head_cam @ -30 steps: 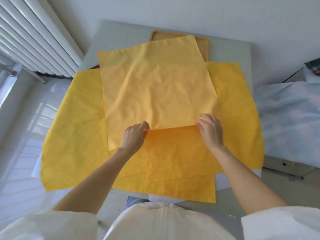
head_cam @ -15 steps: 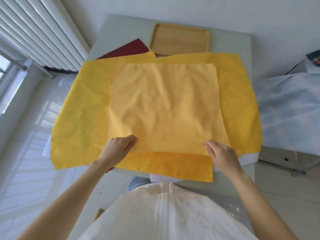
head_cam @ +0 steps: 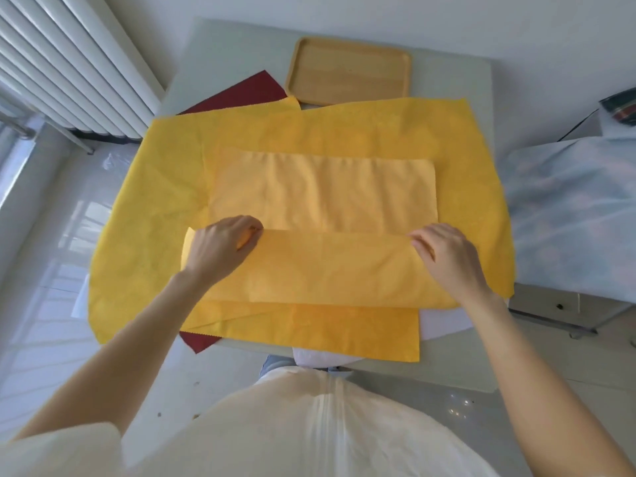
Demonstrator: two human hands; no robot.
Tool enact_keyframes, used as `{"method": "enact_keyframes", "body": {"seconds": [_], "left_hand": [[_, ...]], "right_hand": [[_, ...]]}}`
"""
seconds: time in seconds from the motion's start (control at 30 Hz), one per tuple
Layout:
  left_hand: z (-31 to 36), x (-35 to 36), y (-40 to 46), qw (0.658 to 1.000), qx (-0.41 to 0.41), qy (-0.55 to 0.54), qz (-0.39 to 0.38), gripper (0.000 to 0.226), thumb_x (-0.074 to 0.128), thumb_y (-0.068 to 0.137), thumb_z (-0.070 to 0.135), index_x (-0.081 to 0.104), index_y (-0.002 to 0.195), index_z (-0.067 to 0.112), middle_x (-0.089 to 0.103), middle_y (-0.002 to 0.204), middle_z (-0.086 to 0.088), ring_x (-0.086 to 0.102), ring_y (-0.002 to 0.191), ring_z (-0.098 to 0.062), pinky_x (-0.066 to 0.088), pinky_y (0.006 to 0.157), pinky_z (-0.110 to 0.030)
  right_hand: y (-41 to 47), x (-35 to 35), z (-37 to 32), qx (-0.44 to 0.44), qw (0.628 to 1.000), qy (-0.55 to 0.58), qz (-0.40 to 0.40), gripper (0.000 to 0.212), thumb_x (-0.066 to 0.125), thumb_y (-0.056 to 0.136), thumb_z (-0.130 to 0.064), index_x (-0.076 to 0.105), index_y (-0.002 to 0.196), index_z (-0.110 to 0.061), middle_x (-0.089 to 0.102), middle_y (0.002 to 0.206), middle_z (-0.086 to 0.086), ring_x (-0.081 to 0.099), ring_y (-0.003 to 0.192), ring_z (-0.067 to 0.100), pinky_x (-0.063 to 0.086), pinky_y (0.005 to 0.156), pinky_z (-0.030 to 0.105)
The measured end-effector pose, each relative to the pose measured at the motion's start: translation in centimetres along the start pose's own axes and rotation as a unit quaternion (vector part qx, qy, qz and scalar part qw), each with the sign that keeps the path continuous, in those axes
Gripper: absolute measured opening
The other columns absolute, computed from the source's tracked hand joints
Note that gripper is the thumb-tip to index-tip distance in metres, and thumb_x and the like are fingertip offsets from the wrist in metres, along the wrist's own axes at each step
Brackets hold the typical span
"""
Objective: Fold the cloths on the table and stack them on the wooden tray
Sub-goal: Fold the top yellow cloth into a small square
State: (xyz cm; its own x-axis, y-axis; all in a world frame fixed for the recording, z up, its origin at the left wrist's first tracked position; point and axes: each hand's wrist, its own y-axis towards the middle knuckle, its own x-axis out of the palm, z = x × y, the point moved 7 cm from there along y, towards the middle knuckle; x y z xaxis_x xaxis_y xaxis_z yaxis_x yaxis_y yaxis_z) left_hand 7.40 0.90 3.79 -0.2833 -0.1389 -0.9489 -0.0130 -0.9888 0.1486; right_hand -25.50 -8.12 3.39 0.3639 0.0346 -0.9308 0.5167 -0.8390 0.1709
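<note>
A yellow cloth (head_cam: 323,194) lies on top of the pile in the middle of the table. Its near edge is turned up and over, forming a flap (head_cam: 330,266). My left hand (head_cam: 220,249) pinches the flap's left corner and my right hand (head_cam: 447,253) pinches its right corner. Beneath it spreads a larger yellow cloth (head_cam: 148,215), with another yellow cloth (head_cam: 344,328) hanging off the near edge. A dark red cloth (head_cam: 241,92) peeks out at the back left and at the near left. The wooden tray (head_cam: 347,75) stands bare at the table's far side.
The pale table (head_cam: 454,84) fills the middle of the view. A white radiator (head_cam: 69,63) runs along the left wall. To the right stands furniture under a bluish plastic cover (head_cam: 568,215). A white cloth (head_cam: 444,321) shows under the yellow ones at the near right.
The top yellow cloth was pulled toward me off the tray, which now shows in full. Both hands then took its near edge and carried it up and away from me.
</note>
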Motion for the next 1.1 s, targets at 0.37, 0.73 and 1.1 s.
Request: {"method": "enact_keyframes", "body": {"seconds": [0.37,0.73,1.1], "left_hand": [[-7.0,6.0,12.4,0.993,-0.106,0.033,-0.041,0.011,0.057,0.091,0.025,0.065,0.095,0.018,0.070,0.090,-0.003,0.064,0.079,-0.028,0.039,0.053,-0.030],[-10.6,10.0,16.3,0.988,-0.126,-0.055,-0.066,0.013,0.055,0.092,0.025,0.062,0.099,0.017,0.064,0.113,0.003,0.055,0.103,-0.024,0.042,0.067,-0.032],[-10.6,10.4,18.4,0.986,-0.157,-0.013,-0.048,0.015,0.053,0.092,0.029,0.064,0.097,0.020,0.066,0.092,-0.003,0.056,0.091,-0.025,0.035,0.057,-0.030]], "right_hand": [[12.0,4.9,7.9,0.173,0.984,-0.038,-0.010,0.008,0.063,0.085,-0.010,0.066,0.092,-0.011,0.070,0.089,0.008,0.057,0.087,0.033,0.037,0.075,0.039],[15.5,8.2,12.1,0.239,0.970,-0.013,-0.032,0.008,0.061,0.088,-0.018,0.066,0.090,-0.012,0.067,0.097,0.007,0.053,0.096,0.031,0.038,0.081,0.040],[17.2,8.8,13.1,0.276,0.959,-0.041,-0.059,0.010,0.059,0.088,-0.019,0.065,0.090,-0.011,0.066,0.095,0.009,0.058,0.090,0.031,0.041,0.072,0.036]]}}
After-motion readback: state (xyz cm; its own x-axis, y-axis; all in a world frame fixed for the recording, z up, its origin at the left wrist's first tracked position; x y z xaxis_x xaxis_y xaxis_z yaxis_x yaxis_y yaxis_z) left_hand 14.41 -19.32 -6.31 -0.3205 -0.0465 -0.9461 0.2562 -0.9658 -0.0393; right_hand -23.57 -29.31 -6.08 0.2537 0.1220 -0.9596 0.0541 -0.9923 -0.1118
